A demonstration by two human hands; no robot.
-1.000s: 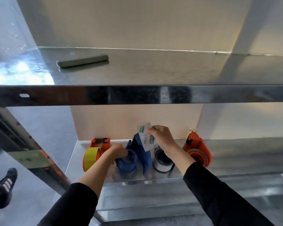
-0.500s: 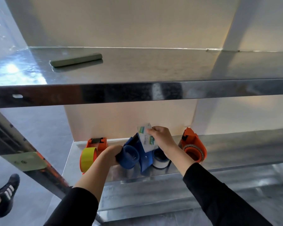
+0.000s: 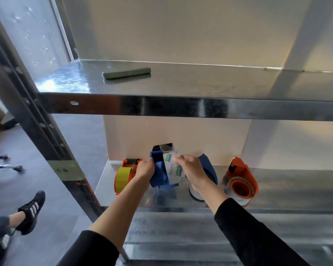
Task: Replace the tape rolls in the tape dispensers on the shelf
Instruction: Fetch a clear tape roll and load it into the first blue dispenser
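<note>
My left hand (image 3: 145, 168) grips a blue tape dispenser (image 3: 159, 174), held above the lower metal shelf (image 3: 277, 191) with its serrated blade (image 3: 164, 146) pointing up. My right hand (image 3: 190, 167) pinches a white and green label card (image 3: 172, 169) against the dispenser's side. Behind my right wrist stands a second blue dispenser (image 3: 208, 167) and a white tape roll (image 3: 195, 193), partly hidden. An orange dispenser with yellow tape (image 3: 123, 174) stands at the left. Another orange dispenser with clear tape (image 3: 240, 181) stands at the right.
The upper metal shelf (image 3: 181, 106) juts out above my hands, with a flat grey bar (image 3: 126, 72) lying on it. A steel upright (image 3: 37, 121) runs down the left. Another person's foot in a black shoe (image 3: 30, 210) is on the floor at the left.
My left hand has lifted the blue dispenser and turned it upright, blade now on top. My right hand stays on the label card. The view shifted right and down.
</note>
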